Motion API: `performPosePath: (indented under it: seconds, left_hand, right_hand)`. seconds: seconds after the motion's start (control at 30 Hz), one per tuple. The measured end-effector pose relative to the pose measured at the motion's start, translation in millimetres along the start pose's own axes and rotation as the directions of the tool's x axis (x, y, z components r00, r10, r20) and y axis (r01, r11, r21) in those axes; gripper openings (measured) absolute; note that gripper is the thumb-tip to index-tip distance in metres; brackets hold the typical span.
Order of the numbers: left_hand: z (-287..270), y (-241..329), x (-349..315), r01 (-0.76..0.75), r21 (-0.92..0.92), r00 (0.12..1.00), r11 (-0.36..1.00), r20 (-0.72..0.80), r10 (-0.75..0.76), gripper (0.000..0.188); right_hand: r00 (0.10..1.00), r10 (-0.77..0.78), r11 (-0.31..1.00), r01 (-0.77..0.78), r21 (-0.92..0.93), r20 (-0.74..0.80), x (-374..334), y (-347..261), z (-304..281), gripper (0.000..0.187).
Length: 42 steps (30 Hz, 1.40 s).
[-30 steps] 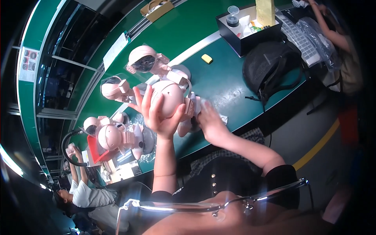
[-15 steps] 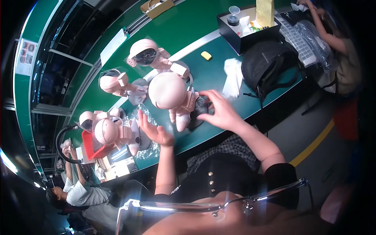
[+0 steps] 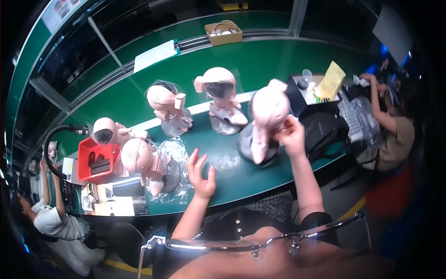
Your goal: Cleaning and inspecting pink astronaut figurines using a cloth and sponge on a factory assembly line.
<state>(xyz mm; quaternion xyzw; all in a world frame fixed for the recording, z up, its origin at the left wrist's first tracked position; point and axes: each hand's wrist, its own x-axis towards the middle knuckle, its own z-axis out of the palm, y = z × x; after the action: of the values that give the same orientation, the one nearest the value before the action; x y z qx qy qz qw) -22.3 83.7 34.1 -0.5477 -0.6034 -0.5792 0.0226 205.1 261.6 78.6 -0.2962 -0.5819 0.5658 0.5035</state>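
My right hand (image 3: 292, 136) has its fingers closed on the side of a pink astronaut figure (image 3: 269, 109) on a grey base, at the right of the row. Slight blur softens that figure's outline. Over the table, my left hand (image 3: 201, 180) is raised with fingers apart, holding nothing. Nearest to it is crinkled clear plastic (image 3: 174, 151) beside another astronaut figure (image 3: 139, 156), which leans on a grey base. Farther back stand two more figures, one with a dark visor (image 3: 218, 86) and one under clear film (image 3: 162, 97).
On the left, a red bin (image 3: 95, 160) holds dark parts, with another astronaut figure (image 3: 104, 131) beside it and a black flexible hose (image 3: 60, 130) curving past. A black box (image 3: 297, 95) and black backpack (image 3: 325, 132) occupy the right. Co-workers are at both sides.
The view has swung, showing more of the back rail. My right hand is now closed on the figure, which has shifted right, away from the others. My left hand stays open.
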Motion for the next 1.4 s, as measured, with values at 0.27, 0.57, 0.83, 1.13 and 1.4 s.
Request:
performPosePath:
  seconds: [0.27, 0.57, 0.83, 1.13, 1.4]
  left_hand:
    - [-2, 3, -3, 0.053, -0.068, 0.998, 0.996, 0.030, -0.051, 0.033]
    - [4, -2, 1, 0.100, -0.032, 0.994, 0.994, 0.040, -0.099, 0.029]
    - [3, -5, 2, 0.115, 0.013, 0.992, 0.993, 0.047, -0.116, 0.027]
    - [3, 1, 3, 0.142, -0.026, 0.989, 0.990, 0.034, -0.141, 0.023]
    - [7, -4, 3, 0.074, 0.017, 0.997, 0.997, 0.005, -0.074, 0.030]
  right_hand:
    - [0.973, -0.231, 0.966, 0.226, -0.129, -0.028, 178, -28, -53, 0.048]
    - [0.977, 0.099, 0.994, -0.108, 0.035, 0.188, 307, 75, -11, 0.052]
    - [0.959, 0.168, 0.979, -0.190, 0.078, 0.228, 304, 100, 16, 0.061]
    - [0.830, 0.287, 0.938, -0.141, -0.318, 0.478, 143, 70, 42, 0.044]
    - [0.841, 0.153, 0.976, -0.211, 0.054, 0.519, 100, 73, 62, 0.087]
